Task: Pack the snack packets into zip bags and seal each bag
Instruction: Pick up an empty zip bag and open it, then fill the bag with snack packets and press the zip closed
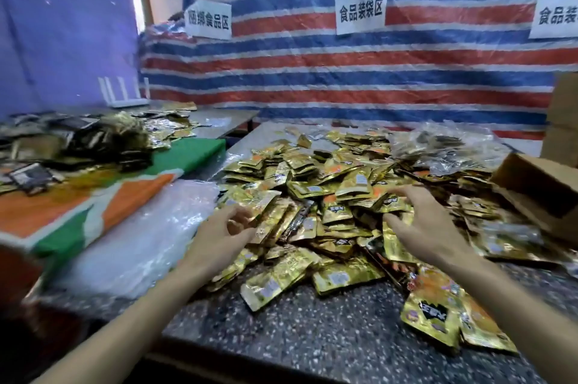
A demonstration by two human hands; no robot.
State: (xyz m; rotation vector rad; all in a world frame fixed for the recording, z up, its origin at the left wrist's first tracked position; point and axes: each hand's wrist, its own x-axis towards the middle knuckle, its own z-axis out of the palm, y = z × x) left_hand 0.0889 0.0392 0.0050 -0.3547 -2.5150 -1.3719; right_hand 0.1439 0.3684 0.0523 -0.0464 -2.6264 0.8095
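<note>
Your packets (pixel 328 192) sit in one big loose heap at ctr frame, spread over the dark speckled surface (pixel 281 330) from mid-frame out to the right edge. They're small flat foil pouches, shiny gold w/ orange patches. Some show a black logo block, others a pale label. They lie every which way, overlapping, w/ a few strays at lower right near the front edge of the surface. The print is too blurred to read.

Your L hand (pixel 219 230) is at the heap's left edge, fingers curled and pinching packets there by one end. Your R hand (pixel 431 227) is on the heap right of ctr, fingers clawed down w/ thumb tucked in, gripping a few packets. Both hands are blurred, so the exact count can't be told.

Bags (pixel 137 236): a flat stack of clear plastic lies left of the heap, just beside your L hand. Can't tell if they have zips. A filled lot (pixel 447 145) of crinkled clear plastic w/ packets showing inside is piled at the heap's far side, upper right.

A brown carton (pixel 538 189) lies open at the right edge, touching the heap. At left, an orange-green-white cloth (pixel 93 196) carries a darker pile (pixel 93 139) of black and gold packs. Behind it all hangs a red-blue-white striped tarp (pixel 344 77) w/ white signs (pixel 361 9).
</note>
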